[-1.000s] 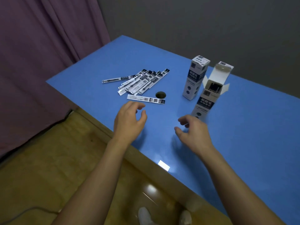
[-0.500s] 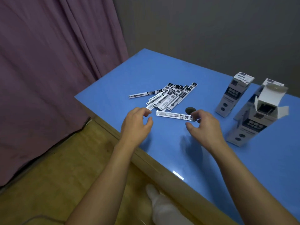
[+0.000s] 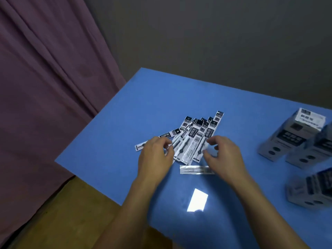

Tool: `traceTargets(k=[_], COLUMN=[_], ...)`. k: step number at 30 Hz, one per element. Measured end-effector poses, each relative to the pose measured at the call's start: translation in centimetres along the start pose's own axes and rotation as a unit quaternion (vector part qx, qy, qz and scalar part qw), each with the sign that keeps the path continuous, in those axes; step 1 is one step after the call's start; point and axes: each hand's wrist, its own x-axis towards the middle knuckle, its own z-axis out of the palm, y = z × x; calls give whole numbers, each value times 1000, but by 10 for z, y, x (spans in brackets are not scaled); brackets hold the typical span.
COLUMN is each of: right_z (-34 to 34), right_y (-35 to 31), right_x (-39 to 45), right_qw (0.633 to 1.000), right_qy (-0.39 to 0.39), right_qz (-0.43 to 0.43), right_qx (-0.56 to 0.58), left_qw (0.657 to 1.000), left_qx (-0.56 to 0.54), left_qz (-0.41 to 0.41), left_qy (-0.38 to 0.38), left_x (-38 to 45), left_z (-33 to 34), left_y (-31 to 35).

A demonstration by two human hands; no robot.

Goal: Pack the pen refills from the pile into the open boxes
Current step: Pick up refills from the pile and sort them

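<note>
A fanned pile of pen refills in black-and-white sleeves lies on the blue table. One single refill lies crosswise just in front of the pile. My left hand hovers at the pile's left edge, its loosely curled fingers and thumb just reaching the nearest sleeves. My right hand hovers over the pile's right edge, fingers loosely curled and holding nothing. Three boxes stand at the right: one box, a second box and a third box. They are blurred, so their tops cannot be read.
A purple curtain hangs to the left of the table, and a grey wall stands behind it. The table's near-left edge runs diagonally above a wooden floor. A bright light reflection shows on the table between my forearms.
Both hands have moved forward from the table's near edge to the pile. The view has swung left, pushing the boxes to the right edge.
</note>
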Motion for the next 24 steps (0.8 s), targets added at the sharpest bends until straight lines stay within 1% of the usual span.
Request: traceTargets(k=[5,9,11,15,20,24], right_z=[7,10,10,11,15,16], right_y=[-1,-1,0,3,6,6], right_x=[22,26,25,23,31,38], right_qw=[999,998,997,994,994,994], right_qy=[-6,14,26,52,51,54], right_qz=[45,69,79,91,97,94], right_qx=[-12,-2,7,19,28,33], left_qw=[1000,997,997,997,999,999], left_qx=[-11,-10,-8,-2,8,21], left_qz=[-2,12,17,12,9,-8], left_qy=[-24,-70,-80,-75,-32,-49], left_x=[28,37,40,46,48,53], left_z=[16,33,41,48,51,51], left_y=[5,14,17,21,24,27])
